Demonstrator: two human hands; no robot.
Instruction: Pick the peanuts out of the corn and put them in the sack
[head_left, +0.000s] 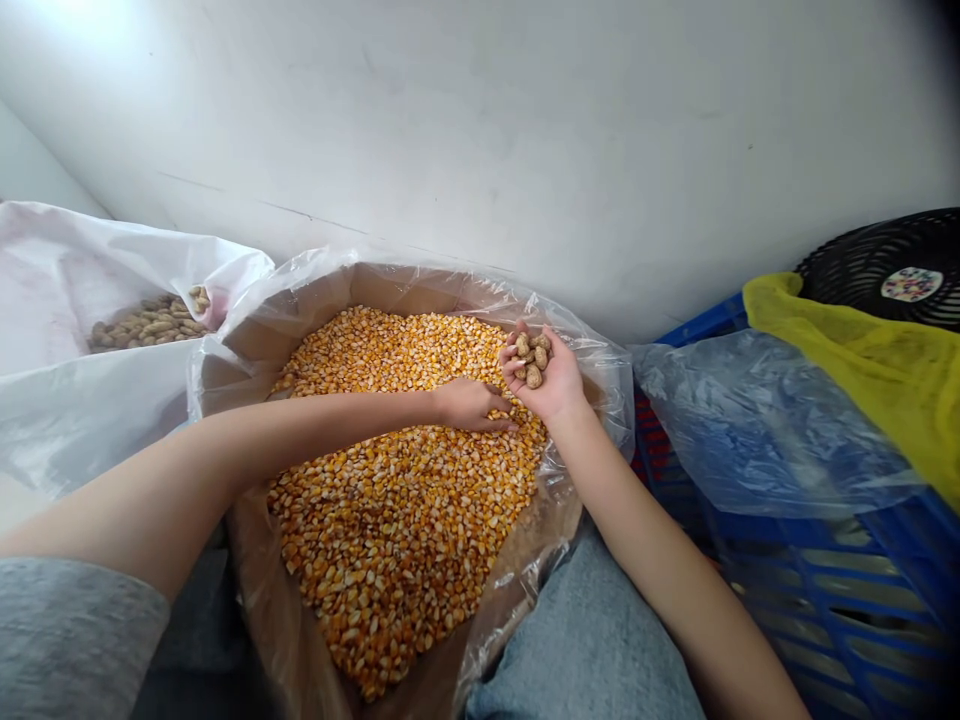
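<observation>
Sleeve (pixel 67 635): 8 o'clock | peanuts (pixel 533 377): cupped in half-open right fingers (pixel 511 366), 1 o'clock from left fingers (pixel 496 425) | latter curled at corn (pixel 397 570), hold not determinable

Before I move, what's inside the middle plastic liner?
Loose corn kernels, with the left hand touching them; the right hand holds unshelled peanuts over their right side. Whatever lies beneath the top layer is hidden, and the left hand and forearm cover part of that layer.

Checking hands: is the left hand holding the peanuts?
No, the right hand holds the peanuts; the left hand touches the corn kernels.
</observation>
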